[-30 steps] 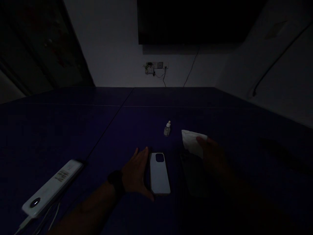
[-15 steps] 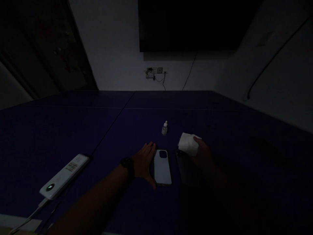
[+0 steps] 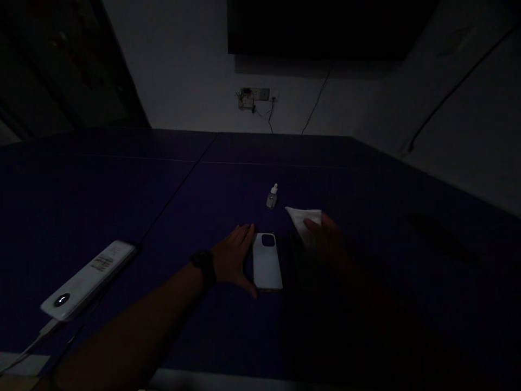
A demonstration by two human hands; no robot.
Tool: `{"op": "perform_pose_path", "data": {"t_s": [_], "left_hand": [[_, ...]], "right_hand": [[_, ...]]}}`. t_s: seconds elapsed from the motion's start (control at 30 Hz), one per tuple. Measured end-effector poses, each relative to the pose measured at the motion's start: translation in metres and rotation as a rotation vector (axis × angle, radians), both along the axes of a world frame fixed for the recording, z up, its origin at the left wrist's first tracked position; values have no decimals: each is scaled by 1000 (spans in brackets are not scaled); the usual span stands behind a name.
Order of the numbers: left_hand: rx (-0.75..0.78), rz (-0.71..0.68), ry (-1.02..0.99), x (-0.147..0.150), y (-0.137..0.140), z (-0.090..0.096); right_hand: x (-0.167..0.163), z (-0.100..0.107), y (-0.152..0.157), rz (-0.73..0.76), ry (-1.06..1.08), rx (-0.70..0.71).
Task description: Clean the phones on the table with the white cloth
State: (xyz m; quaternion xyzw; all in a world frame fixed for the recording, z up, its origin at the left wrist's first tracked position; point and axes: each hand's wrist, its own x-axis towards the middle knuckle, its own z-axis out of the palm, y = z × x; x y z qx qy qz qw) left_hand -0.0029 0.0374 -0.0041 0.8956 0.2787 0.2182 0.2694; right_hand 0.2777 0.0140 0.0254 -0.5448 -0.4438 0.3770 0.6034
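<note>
A pale phone case (image 3: 266, 265) with a dark camera cutout lies flat on the blue-purple table (image 3: 203, 336). My left hand (image 3: 234, 259), with a dark watch on the wrist, rests along its left edge, thumb and fingers spread. To the right, my right hand (image 3: 328, 236) grips a folded white tissue (image 3: 302, 218) above a dark, flat phone-like object (image 3: 303, 266), whose outline is mostly lost in shadow. Whether the tissue touches that object I cannot tell. Beyond the case stands a small dropper bottle (image 3: 272, 196) with a white top.
A white power bank (image 3: 89, 279) with a lit round display and a plugged-in cable (image 3: 30, 347) lies at left. Wall sockets (image 3: 258, 95) with cords are on the far wall, under a large dark screen (image 3: 325, 27). The room is very dim.
My right hand has changed its hold on the tissue, now with the thumb across its front, and the tissue's shape is more pointed at left. The whole view has tilted down slightly.
</note>
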Motion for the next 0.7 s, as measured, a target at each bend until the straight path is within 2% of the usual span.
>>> {"op": "perform_pose_path", "data": {"t_s": [0.07,0.17,0.3,0.4,0.5,0.7], "left_hand": [[-15,-1,39,-1,0,1],[-4,13,44,-1,1,1],[19,-28,29,1,2,2],[32,-42,19,1,3,1],[65,-44,48,2,4,-1],[174,-72,88,5,7,-4]], "right_hand": [[-5,3,-2,89,-262,40],[-14,5,-3,213,-677,234],[-28,-2,2,376,-1054,447],[-36,-13,7,447,-1219,507],[-41,-21,8,540,-1345,501],[-49,-24,9,628,-1454,457]]}}
